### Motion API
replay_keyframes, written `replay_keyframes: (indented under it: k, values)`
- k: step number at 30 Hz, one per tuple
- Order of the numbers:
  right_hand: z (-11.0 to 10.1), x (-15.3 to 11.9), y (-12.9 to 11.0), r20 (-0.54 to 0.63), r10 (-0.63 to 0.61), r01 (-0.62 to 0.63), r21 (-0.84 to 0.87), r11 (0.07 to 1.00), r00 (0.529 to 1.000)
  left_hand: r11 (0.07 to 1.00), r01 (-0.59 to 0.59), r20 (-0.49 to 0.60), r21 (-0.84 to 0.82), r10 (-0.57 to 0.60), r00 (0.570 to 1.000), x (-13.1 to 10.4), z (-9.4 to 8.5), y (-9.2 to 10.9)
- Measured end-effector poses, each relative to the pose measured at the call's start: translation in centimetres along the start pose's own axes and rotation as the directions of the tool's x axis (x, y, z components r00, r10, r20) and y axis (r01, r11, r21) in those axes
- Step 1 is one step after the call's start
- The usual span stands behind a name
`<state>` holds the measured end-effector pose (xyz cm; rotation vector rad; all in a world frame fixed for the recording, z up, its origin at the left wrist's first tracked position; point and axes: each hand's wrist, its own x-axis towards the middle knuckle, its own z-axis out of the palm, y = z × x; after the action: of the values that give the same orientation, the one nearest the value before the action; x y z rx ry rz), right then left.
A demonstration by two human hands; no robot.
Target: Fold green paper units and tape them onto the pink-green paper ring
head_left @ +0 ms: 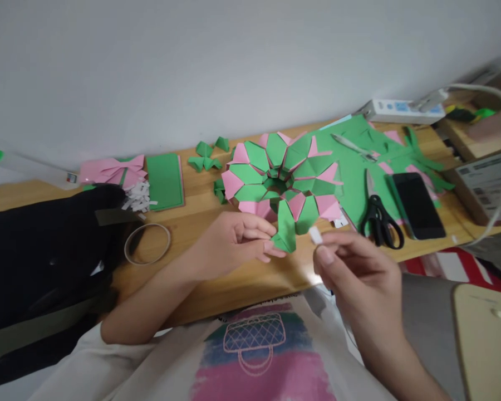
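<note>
My left hand (237,242) pinches a folded green paper piece (287,227) between thumb and fingers, close to the front of a ring-shaped paper model. That folded-paper ring (250,156), in green and pink, lies on the table with a dark hole at its middle. To the right, my right hand (354,267) grips a small white strip of paper (315,235) between thumb and forefinger. The strip is apart from the green piece. Several small folded green pieces (204,156) sit behind and left of the ring.
Scissors (382,223), a phone (417,206) and a utility knife (353,146) lie right, on green sheets (329,136). A power strip (401,111) stands behind. Leftward are a tape ring (127,249), white strips (137,196), green paper (162,181), pink paper (104,170) and a black bag (37,250).
</note>
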<state>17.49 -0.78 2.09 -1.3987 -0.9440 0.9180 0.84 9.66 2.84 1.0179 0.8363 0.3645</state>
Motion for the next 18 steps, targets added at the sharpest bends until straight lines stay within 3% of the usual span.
replay_keyframes:
  k: [5, 18]
  values:
    - [1.3, -1.0, -0.4, 0.084, 0.182, -0.181, -0.02, 0.983, 0.98, 0.999, 0.024, -0.011, 0.023, -0.023, 1.0, -0.1, 0.3, -0.2]
    - [3.2, -0.6, -0.5, -0.102, 0.061, -0.076, -0.146, 0.986, 0.993, 0.986, -0.042, -0.073, 0.161, 0.054, 0.996, -0.6, 1.2, -0.6]
